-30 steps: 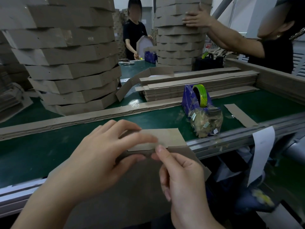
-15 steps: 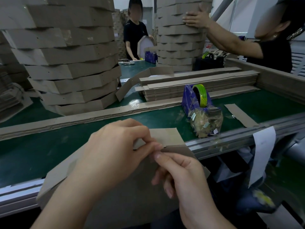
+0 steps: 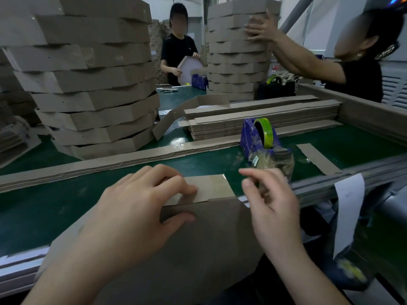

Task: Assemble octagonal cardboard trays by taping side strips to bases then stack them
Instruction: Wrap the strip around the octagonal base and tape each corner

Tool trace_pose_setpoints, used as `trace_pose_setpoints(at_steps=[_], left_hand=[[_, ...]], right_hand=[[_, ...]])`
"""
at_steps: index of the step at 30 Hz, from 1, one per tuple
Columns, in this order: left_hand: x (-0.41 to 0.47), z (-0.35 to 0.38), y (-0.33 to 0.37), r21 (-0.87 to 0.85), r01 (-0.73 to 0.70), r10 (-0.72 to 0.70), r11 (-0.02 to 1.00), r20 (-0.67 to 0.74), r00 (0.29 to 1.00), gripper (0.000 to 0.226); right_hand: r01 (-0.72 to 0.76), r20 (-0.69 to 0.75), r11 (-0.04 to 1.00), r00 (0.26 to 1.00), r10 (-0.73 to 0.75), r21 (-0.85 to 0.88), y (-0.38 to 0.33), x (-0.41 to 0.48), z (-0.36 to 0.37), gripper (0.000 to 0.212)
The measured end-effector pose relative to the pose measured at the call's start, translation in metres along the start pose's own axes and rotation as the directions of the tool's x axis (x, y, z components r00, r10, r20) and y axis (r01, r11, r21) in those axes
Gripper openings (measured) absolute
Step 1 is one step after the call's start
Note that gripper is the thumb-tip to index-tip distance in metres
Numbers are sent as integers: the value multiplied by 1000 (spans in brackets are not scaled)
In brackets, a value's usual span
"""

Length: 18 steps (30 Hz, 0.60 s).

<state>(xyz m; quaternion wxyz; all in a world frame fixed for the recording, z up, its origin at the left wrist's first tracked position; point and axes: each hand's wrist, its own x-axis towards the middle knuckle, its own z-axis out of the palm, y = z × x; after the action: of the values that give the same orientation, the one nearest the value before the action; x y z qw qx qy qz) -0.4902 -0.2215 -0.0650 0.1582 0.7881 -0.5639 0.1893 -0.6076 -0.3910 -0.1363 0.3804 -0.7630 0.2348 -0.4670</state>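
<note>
My left hand, at lower centre, rests on the flat brown cardboard base that leans over the near edge of the green belt table. Its fingers lie side by side, pressing the paler cardboard side strip along the base's top edge, and the thumb presses the base just below the fold. My right hand, right of centre, is blurred, its fingers loosely apart and holding nothing, just in front of the blue tape dispenser with its green tape roll. Stacked brown octagonal trays fill the upper left, and flat strip piles lie behind the dispenser.
</note>
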Motion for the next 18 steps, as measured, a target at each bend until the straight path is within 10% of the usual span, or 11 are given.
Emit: trace_pose_setpoints(at_steps=[3, 9, 18], left_hand=[[-5, -4, -4, 35, 7, -11, 999, 109, 994, 54], [6, -17, 20, 73, -18, 11, 997, 95, 995, 37], [-11, -19, 0, -128, -34, 22, 991, -89, 996, 37]], right_hand=[[-211, 378, 977, 903, 202, -20, 8, 18, 5, 21], [-102, 467, 992, 883, 55, 77, 5, 13, 14, 59], [-233, 782, 972, 606, 145, 0, 6, 53, -22, 39]])
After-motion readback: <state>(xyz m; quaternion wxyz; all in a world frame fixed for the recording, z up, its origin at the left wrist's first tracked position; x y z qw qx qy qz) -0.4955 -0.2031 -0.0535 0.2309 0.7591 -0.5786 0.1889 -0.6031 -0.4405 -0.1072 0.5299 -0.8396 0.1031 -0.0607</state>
